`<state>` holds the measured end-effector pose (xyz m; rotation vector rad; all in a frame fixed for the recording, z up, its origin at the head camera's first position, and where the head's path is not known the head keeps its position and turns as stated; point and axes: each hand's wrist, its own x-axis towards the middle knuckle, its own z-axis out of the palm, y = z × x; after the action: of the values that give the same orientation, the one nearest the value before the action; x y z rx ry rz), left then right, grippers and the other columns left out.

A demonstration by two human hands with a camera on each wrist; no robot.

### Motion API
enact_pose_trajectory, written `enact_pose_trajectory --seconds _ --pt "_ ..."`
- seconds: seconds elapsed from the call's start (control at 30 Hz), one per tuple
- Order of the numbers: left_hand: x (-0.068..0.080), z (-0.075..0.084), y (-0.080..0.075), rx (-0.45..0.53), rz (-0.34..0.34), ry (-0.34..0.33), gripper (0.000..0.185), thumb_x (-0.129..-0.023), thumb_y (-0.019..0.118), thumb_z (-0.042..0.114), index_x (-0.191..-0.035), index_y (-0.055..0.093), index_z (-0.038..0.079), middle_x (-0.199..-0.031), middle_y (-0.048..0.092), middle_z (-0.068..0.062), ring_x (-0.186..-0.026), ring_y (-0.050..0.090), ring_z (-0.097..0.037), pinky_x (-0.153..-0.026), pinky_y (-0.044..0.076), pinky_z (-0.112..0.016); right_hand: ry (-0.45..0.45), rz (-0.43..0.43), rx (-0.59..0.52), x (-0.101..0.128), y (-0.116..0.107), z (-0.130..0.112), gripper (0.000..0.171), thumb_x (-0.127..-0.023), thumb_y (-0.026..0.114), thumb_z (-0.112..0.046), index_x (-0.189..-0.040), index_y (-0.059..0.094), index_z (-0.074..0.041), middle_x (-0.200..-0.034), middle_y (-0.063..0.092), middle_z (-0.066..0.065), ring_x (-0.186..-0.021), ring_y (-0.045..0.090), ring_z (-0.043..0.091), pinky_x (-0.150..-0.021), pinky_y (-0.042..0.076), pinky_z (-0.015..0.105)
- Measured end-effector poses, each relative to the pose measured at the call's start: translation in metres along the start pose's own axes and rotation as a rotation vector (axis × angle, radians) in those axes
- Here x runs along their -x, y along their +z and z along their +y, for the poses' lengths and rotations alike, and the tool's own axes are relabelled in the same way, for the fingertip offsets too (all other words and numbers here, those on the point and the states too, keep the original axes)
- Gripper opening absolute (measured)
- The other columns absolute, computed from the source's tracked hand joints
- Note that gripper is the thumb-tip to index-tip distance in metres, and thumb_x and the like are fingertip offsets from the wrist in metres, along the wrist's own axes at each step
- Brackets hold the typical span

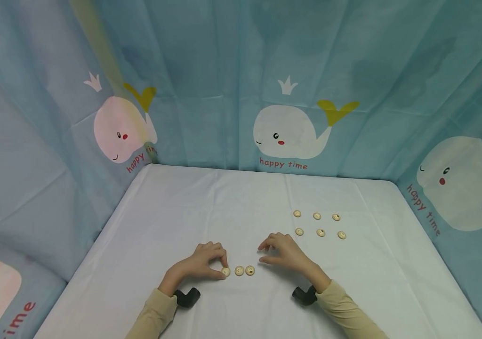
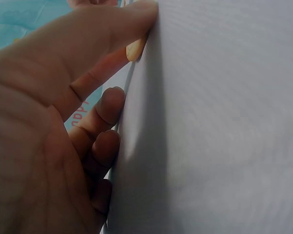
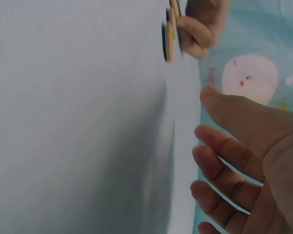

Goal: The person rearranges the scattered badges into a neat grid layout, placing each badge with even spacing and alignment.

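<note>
a small wooden button (image 1: 226, 271) is pinched on the tabletop (image 1: 207, 202) by the left hand (image 1: 200, 264), seemingly being set in a row; two more lie just right of it. the right hand (image 1: 281, 252) hovers relaxed, holding nothing. next, likely release. only the head view shows six buttons (image 1: 319, 224) beyond.

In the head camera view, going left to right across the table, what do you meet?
Left hand pinching the first button → second button → third button → right hand → six-button grid.
</note>
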<state>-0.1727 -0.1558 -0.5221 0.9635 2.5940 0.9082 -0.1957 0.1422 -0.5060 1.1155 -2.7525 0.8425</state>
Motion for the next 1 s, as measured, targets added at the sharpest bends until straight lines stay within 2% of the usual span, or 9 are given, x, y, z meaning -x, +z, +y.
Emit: enact_pose_trajectory --seconds 0.57,0.7,1.0 --pt "0.000 0.000 0.000 -0.006 -0.008 -0.002 0.019 -0.075 0.073 0.039 -0.085 0.059 0.032 -0.093 0.049 0.018 -0.087 0.040 -0.005 -0.085 0.025 -0.039 -0.008 -0.145 0.055 -0.007 0.021 -0.024 0.029 -0.071 0.075 -0.046 -0.092 0.068 -0.028 -0.081 0.057 -0.015 -0.075 0.045 0.003 -0.072 0.031 0.027" --pt "0.000 0.000 -0.001 -0.006 -0.003 0.003 0.019 -0.075 0.074 0.038 -0.085 0.059 0.031 -0.093 0.049 0.018 -0.088 0.040 -0.006 -0.084 0.025 -0.039 -0.013 -0.162 0.074 -0.008 0.023 -0.026 0.027 -0.071 0.075 -0.046 -0.091 0.067 -0.029 -0.081 0.055 -0.016 -0.075 0.043 0.002 -0.072 0.031 0.027" --pt "0.000 0.001 -0.001 -0.001 0.000 0.004 0.018 -0.075 0.074 0.037 -0.085 0.060 0.031 -0.093 0.050 0.017 -0.088 0.041 -0.007 -0.084 0.025 -0.038 -0.030 -0.167 0.105 -0.007 0.024 -0.028 0.026 -0.069 0.077 -0.046 -0.088 0.068 -0.030 -0.082 0.055 -0.016 -0.079 0.046 0.002 -0.073 0.033 0.027"
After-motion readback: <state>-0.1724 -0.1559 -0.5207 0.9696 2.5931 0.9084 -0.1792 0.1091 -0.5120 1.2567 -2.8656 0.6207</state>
